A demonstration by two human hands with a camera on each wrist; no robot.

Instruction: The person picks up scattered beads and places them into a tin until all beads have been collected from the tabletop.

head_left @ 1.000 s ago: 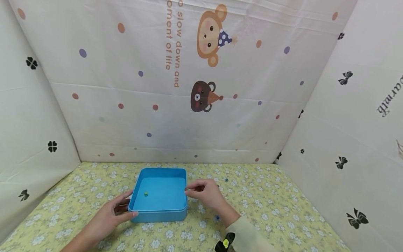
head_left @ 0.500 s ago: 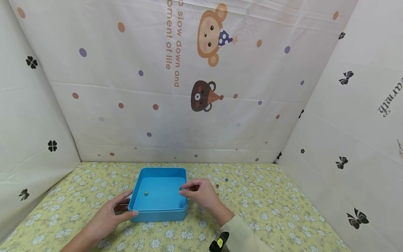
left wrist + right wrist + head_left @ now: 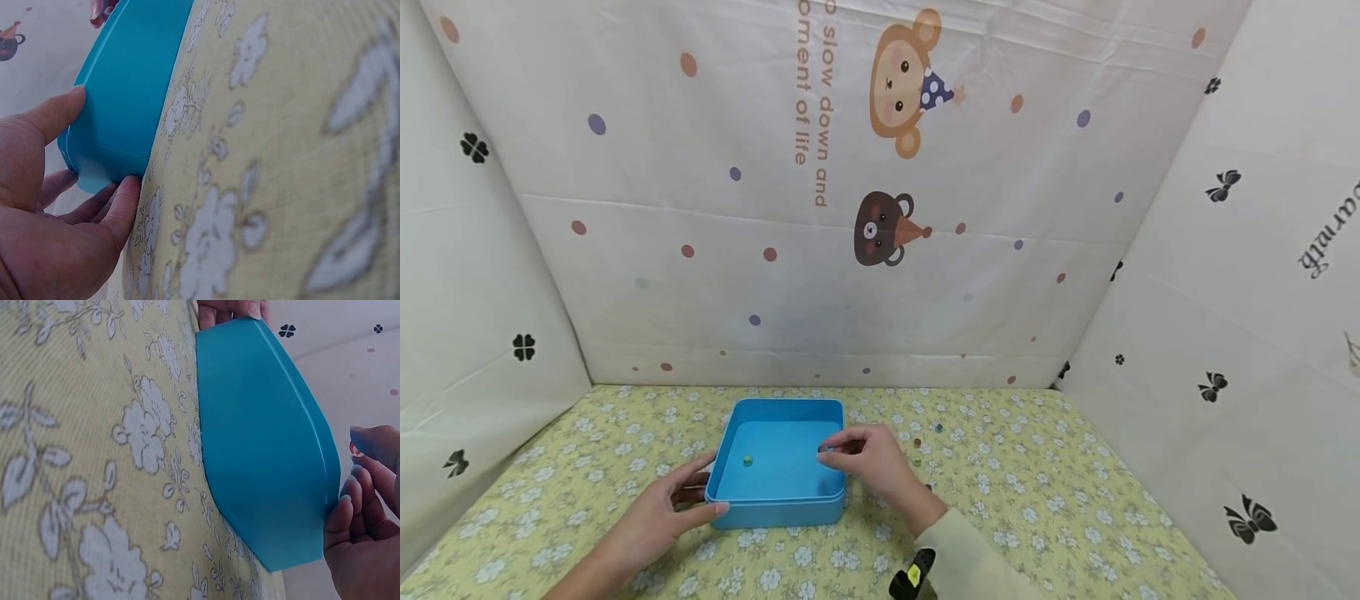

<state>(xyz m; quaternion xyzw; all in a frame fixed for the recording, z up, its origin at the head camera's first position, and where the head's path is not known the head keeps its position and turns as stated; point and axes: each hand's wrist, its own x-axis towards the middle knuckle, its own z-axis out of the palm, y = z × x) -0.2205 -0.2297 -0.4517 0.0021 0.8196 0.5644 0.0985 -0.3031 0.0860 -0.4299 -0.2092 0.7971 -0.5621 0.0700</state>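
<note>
A blue square box (image 3: 778, 512) sits on the flowered cloth, its top open. My left hand (image 3: 651, 517) grips its near left corner, thumb on the front rim and fingers along the left wall. Inside the box, toward the left, lies a green-yellow marble (image 3: 747, 460). Over the box's right wall reaches my right hand (image 3: 876, 460), thumb and forefinger pinching a small clear marble (image 3: 355, 450) with red in it. In the right wrist view the other fingers of that hand rest close at the box rim.
Right of the box, several marbles lie on the cloth: a blue one (image 3: 938, 427), a brown-orange one (image 3: 917, 442), a yellowish one (image 3: 917, 461) and a dark one (image 3: 928, 487) by the wrist. Printed white curtains (image 3: 820, 292) rise behind and at both sides.
My right hand has moved left across the box's right wall with the pinched marble, uncovering marbles on the cloth behind it. The left hand and the box have stayed put.
</note>
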